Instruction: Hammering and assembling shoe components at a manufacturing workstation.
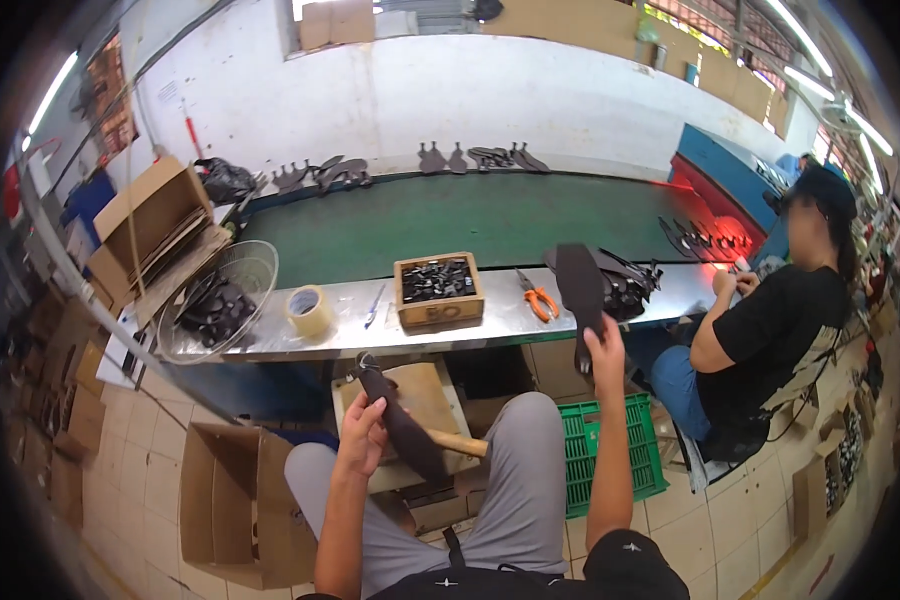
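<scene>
My left hand (362, 436) is closed on a dark brown shoe sole (417, 447), which slants over a pale work block (422, 388) between my knees. A wooden tool handle (460, 443) sticks out behind this sole; its head is hidden. Raised at the right, my right hand (607, 358) grips a second dark sole (580, 285) by its lower, narrow end. That sole stands nearly upright in front of the metal bench edge, beside a pile of dark soles with straps (625, 295).
A wooden box of small black parts (438, 282), orange-handled pliers (539, 300), a tape roll (310, 311) and a wire basket (267, 262) stand on the metal ledge (355, 330). Behind runs a green conveyor belt (400, 220). A co-worker (770, 320) sits right, near a green crate (615, 455).
</scene>
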The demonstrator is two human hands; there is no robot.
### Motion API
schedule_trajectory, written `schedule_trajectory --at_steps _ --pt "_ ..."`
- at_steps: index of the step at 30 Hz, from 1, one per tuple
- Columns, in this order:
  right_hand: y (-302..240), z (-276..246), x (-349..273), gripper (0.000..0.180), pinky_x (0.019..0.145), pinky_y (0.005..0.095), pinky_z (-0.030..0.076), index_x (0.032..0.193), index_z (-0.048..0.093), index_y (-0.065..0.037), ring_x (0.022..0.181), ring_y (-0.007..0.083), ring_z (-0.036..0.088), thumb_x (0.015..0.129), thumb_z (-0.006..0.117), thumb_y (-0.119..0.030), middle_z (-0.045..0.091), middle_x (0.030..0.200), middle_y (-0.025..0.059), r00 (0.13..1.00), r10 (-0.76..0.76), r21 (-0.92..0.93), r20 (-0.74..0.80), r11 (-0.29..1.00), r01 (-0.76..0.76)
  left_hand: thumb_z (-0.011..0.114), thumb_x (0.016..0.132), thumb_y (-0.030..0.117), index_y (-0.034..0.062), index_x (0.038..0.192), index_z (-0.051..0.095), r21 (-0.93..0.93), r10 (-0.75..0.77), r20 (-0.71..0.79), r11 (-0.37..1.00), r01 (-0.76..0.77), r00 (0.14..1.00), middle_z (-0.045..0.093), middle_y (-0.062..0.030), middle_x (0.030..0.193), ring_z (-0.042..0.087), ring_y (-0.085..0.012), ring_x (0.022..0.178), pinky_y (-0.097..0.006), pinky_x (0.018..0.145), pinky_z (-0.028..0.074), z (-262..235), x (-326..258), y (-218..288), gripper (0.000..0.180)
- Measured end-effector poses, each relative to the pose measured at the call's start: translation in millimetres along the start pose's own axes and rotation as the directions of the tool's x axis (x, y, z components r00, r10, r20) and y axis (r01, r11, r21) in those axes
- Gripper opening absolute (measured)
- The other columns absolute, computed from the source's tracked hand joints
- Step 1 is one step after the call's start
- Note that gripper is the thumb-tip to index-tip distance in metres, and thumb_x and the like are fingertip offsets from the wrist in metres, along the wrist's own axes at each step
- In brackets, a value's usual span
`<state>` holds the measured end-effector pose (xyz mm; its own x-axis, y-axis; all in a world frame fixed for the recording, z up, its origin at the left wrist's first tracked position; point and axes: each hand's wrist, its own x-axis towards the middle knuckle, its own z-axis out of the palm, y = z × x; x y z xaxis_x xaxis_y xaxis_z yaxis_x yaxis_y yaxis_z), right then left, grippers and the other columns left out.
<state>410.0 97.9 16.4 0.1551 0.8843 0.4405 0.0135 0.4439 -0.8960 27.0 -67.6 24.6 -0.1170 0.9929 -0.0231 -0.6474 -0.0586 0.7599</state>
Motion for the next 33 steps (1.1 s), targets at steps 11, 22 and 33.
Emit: schedule_trajectory --at_steps 11,22,33 --pt "-12 106 36 0.031 0.088 0.0409 0.049 0.119 0.058 0.002 0.101 0.0352 0.062 0.097 0.057 -0.019 0.063 0.116 0.0188 0.981 -0.089 -0.467 0.175 0.869 0.162 0.060 0.095 0.008 0.0161 0.133 0.040 0.021 0.176 -0.297 0.984 -0.178 0.939 0.059 -0.0160 0.122 0.070 -0.0275 0.091 -0.041 0.070 0.063 -18 -50 58 0.043" --pt "-69 147 -133 0.101 0.072 0.0459 0.056 0.154 0.019 -0.008 0.092 0.0417 0.063 0.075 0.081 -0.020 0.052 0.130 0.0261 0.601 0.369 -0.663 0.709 0.640 0.389 0.050 0.103 0.012 0.0067 0.126 0.046 0.203 0.231 -0.286 0.963 -0.177 0.930 0.053 -0.0121 0.132 0.064 -0.0305 0.110 -0.041 0.084 0.060 8 -28 54 0.025" --pt "-102 70 -119 0.015 0.040 0.0232 0.035 0.106 0.059 0.003 0.042 0.0072 0.043 0.094 0.058 -0.006 0.048 0.056 0.0000 0.819 0.413 0.041 0.399 0.884 -0.465 0.058 0.099 0.028 0.0003 0.127 0.054 0.961 0.385 0.107 0.195 -0.194 0.917 0.043 -0.0264 0.143 0.042 -0.0431 0.133 -0.044 0.113 0.030 -32 60 -11 0.039"
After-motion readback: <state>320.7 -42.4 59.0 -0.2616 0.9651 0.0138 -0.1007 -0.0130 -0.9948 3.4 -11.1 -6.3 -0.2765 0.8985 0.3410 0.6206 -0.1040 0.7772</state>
